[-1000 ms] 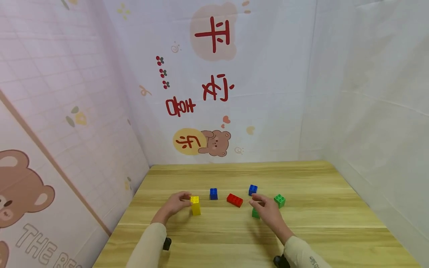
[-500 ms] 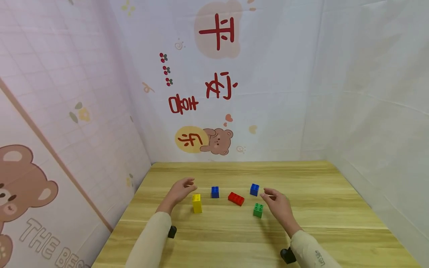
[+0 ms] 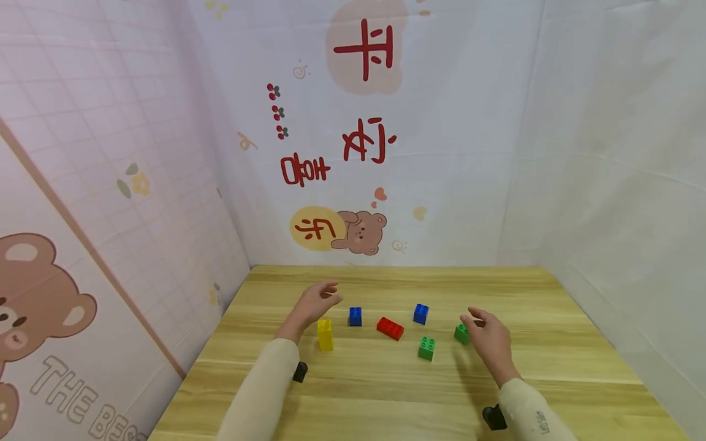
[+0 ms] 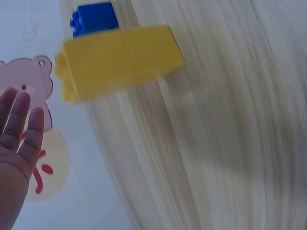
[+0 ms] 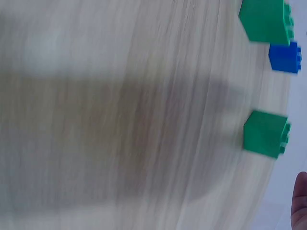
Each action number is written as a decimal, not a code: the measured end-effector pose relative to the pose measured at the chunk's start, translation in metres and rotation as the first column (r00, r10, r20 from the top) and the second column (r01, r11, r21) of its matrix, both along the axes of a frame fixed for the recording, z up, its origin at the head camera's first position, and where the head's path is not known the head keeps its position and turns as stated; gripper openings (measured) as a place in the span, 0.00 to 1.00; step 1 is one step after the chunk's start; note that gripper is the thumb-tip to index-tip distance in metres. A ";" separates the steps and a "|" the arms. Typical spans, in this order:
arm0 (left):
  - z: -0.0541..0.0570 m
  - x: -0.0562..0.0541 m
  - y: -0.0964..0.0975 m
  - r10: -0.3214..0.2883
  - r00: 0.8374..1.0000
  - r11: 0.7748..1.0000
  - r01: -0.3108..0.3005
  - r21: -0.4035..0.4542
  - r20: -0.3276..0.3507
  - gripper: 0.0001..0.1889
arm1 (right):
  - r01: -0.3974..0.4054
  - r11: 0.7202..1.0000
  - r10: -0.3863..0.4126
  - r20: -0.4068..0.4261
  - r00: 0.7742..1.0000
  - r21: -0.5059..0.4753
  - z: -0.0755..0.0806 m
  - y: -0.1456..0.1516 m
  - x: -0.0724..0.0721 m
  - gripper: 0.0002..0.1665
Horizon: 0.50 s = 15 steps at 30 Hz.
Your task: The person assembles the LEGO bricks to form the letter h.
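Observation:
My left hand (image 3: 315,304) hovers beyond the yellow brick stack (image 3: 325,335), fingers relaxed and holding nothing. In the left wrist view a seam crosses the yellow stack (image 4: 120,62), with a blue brick (image 4: 97,19) behind it. My right hand (image 3: 491,340) is above the table beside the right green brick (image 3: 461,334) and partly covers it in the head view. Nothing is in its fingers, which are loosely bent. The right wrist view shows that green brick (image 5: 265,133) apart from the fingertips (image 5: 300,196). Another green brick (image 3: 426,348) stands to its left, nearer the person.
Between the hands on the wooden table (image 3: 375,392) lie a red brick (image 3: 390,328), a left blue brick (image 3: 355,316) and a right blue brick (image 3: 421,314). A printed white cloth (image 3: 452,122) hangs behind the table and along both sides.
My left hand has moved forward and right, from beside the yellow stack to beyond it. My right hand has shifted right, uncovering the nearer green brick. The bricks appear to have stayed put.

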<state>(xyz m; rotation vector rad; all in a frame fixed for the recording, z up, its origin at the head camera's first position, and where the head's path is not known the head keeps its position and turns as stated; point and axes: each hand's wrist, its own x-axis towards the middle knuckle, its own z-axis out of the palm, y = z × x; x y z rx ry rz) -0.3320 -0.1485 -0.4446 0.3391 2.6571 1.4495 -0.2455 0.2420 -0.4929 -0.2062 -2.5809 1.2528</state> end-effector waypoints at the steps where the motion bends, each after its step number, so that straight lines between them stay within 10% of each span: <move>1: 0.000 0.000 0.003 -0.008 1.000 1.000 0.008 0.007 -0.001 0.27 | 0.008 1.000 -0.008 0.004 1.000 0.006 0.000 0.003 0.001 0.30; 15: -0.014 0.006 0.050 -0.114 0.993 0.992 0.113 0.060 0.011 0.27 | 0.015 1.000 -0.016 0.094 0.995 0.012 -0.016 0.017 0.001 0.34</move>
